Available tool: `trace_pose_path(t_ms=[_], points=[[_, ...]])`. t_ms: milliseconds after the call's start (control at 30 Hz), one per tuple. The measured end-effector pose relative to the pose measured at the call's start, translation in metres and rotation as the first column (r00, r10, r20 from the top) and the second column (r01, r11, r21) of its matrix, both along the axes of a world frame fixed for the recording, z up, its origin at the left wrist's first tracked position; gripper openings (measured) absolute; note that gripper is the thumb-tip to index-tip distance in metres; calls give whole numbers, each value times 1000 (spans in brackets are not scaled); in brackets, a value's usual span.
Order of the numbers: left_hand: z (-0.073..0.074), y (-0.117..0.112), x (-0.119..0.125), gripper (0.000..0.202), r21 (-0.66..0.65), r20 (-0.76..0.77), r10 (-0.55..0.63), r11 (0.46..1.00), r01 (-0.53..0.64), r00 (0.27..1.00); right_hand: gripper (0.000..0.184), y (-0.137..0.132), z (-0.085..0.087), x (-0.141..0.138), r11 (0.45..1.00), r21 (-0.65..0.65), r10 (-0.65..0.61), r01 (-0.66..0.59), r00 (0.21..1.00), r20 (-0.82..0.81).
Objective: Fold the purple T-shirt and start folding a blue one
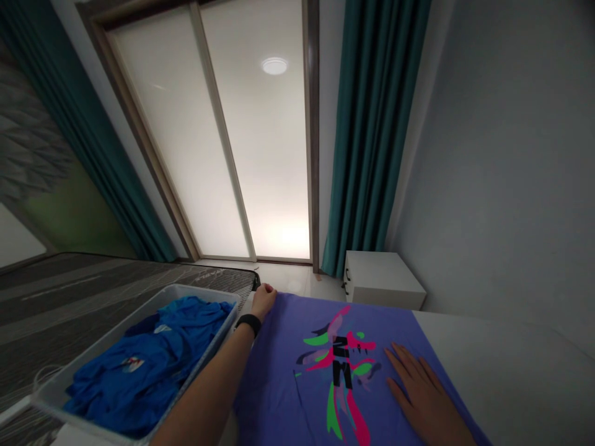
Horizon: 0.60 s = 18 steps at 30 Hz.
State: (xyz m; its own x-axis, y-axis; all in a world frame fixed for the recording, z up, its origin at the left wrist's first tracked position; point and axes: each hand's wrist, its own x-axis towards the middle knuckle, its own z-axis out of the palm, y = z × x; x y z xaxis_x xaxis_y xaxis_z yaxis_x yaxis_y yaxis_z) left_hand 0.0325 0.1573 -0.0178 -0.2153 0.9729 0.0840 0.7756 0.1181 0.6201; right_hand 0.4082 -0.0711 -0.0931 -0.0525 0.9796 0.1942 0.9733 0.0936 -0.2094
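A purple T-shirt with a pink, green and black print lies spread flat on a white table. My left hand reaches to the shirt's far left corner, fingers closed on the fabric edge; a black band sits on that wrist. My right hand lies flat on the shirt to the right of the print, fingers stretched out and apart.
A pale plastic tray holding crumpled blue clothes stands at the left. Behind it is a dark patterned bed surface. A white bedside cabinet stands past the table. Teal curtains flank frosted sliding doors.
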Motion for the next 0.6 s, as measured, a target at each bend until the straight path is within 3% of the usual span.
trace_pose_path(t_ms=[233,467,600], points=[[-8,-17,-6,11,93,66,-83,993,76,994,62,0,5,0,999,-50,-7,8,999,34],[-13,-17,-8,13,124,44,-62,991,56,997,61,-3,4,2,999,-46,5,-4,1000,18],[-14,-18,-7,12,125,44,-73,990,67,996,60,-4,12,-1,996,-87,-14,12,1000,-15]])
